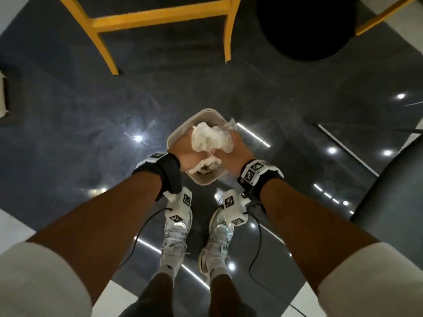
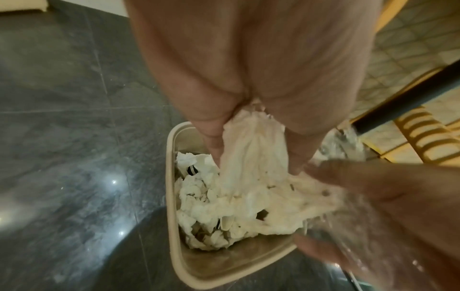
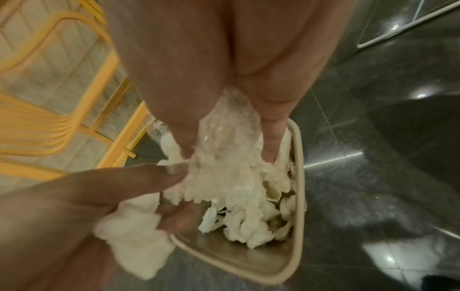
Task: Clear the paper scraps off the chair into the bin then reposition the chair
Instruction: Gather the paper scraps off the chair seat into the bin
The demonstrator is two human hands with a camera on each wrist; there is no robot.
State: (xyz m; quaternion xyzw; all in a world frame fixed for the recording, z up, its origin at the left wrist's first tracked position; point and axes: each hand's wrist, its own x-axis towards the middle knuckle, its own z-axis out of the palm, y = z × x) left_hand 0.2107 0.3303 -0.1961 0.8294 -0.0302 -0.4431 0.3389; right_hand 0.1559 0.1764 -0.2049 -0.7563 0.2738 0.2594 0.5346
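Two yellow-framed chairs stand beyond the bin on the dark polished floor; a black round object sits to the right, and nothing blocks the bin mouth. White crumpled paper scraps, mixed with what appears to be clear plastic film, are bunched directly over the beige bin, which already holds more scraps. Left hand and right hand each clutch the bundle, fingers curled round it. Wrist bands carry black-and-white square markers; no legible writing.
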